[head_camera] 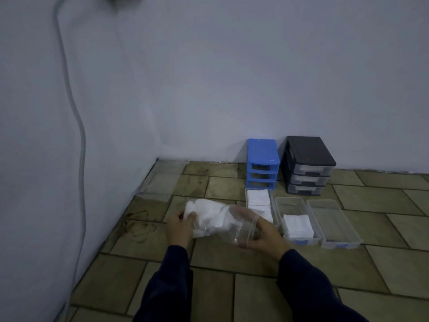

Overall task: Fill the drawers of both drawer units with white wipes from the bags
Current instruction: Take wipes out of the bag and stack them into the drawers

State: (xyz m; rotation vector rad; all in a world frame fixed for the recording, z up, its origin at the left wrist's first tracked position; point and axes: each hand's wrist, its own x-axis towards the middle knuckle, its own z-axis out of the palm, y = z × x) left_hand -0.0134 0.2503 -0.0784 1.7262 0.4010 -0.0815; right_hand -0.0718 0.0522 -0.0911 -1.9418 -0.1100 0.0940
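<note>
A clear plastic bag [234, 228] with white wipes [209, 212] bunched in its left end hangs just above the floor. My left hand [180, 228] grips that stuffed end, and my right hand [264, 235] holds the bag's open end. The blue drawer unit [262, 163] stands empty against the wall with its three drawers pulled out and lying in a row on the floor before it. The left drawer [273, 206] is packed with wipes, the middle drawer [278, 205] holds one stack [298, 225], and the right drawer [334, 219] is empty. The black drawer unit [307, 165] keeps its clear drawers shut.
Flat clear bags [160, 180] lie on the floor in the corner at the left wall. A grey cable [81, 147] runs down the left wall. The tiled floor [255, 287] stretches open toward me and to the right.
</note>
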